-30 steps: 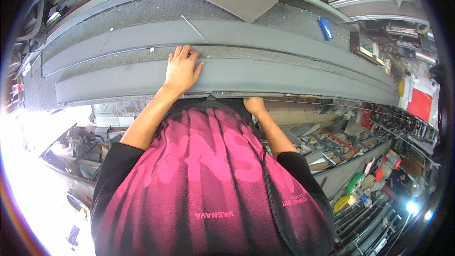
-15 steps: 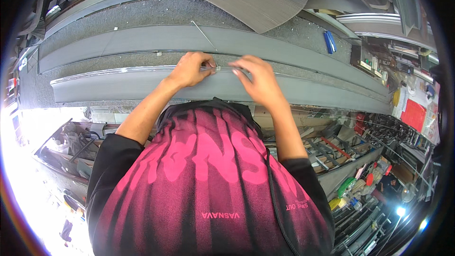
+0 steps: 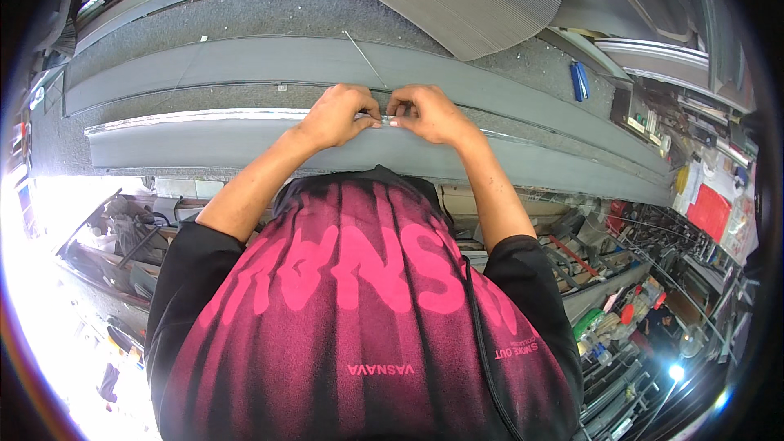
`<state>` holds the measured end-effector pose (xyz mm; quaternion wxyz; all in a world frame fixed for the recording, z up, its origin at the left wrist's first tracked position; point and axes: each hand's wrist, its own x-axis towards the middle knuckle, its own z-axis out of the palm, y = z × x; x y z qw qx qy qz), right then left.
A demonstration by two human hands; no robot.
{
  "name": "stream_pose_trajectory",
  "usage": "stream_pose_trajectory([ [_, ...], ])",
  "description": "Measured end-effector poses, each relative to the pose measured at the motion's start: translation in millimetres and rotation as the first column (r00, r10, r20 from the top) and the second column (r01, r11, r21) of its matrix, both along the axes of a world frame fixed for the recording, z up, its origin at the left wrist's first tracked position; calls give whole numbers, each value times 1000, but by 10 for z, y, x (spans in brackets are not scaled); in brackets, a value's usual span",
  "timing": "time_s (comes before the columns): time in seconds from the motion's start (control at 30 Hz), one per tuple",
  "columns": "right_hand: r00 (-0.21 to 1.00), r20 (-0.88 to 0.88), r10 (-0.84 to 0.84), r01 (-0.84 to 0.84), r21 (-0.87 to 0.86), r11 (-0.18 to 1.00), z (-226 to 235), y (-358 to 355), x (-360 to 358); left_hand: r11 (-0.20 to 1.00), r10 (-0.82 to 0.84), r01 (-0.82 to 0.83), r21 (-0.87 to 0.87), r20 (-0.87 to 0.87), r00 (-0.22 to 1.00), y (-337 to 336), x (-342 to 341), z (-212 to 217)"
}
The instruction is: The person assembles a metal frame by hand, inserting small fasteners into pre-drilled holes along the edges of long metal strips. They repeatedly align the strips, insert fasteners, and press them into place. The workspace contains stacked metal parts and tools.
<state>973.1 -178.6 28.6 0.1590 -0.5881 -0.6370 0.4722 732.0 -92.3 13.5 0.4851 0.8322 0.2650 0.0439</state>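
Both hands meet over the far edge of a long grey strip lying crosswise in front of me. My left hand has its thumb and fingers pinched at that edge. My right hand pinches just beside it, the fingertips of the two almost touching. Between them shows a bit of a small pale piece, mostly covered by the fingers. A shiny clear edging runs along the strip's far edge. Behind it lies a second grey strip, with a thin rod resting across it.
A grey pleated sheet fans out at the far side of the speckled work surface. A blue object lies at the far right. A small white piece sits between the strips. Metal profiles and clutter fill the floor behind my arms.
My right hand has moved left to the left hand, and its loose fingers have closed into a pinch at the strip's edge. The left hand stays pinched there. The view has shifted slightly.
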Motion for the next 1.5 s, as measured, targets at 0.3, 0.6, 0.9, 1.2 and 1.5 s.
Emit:
stream_pose_trajectory([
  [0.3,995,85,-42,59,-210,976,52,92,-10,988,-27,23,153,22,999,-32,-4,2],
  [0.6,966,-104,-236,190,-332,924,-183,-51,3,988,-117,115,100,16,993,110,32,38],
  [0.9,978,-144,-152,102,-306,947,-258,16,134,981,-165,164,99,-2,986,129,92,64],
  [1.2,989,-35,-147,132,-267,955,-168,41,35,886,-191,192,422,-46,981,-38,132,-135],
  [1.5,969,222,-112,107,34,994,68,-52,-154,899,-113,152,411,-117,987,-122,201,-233],
])
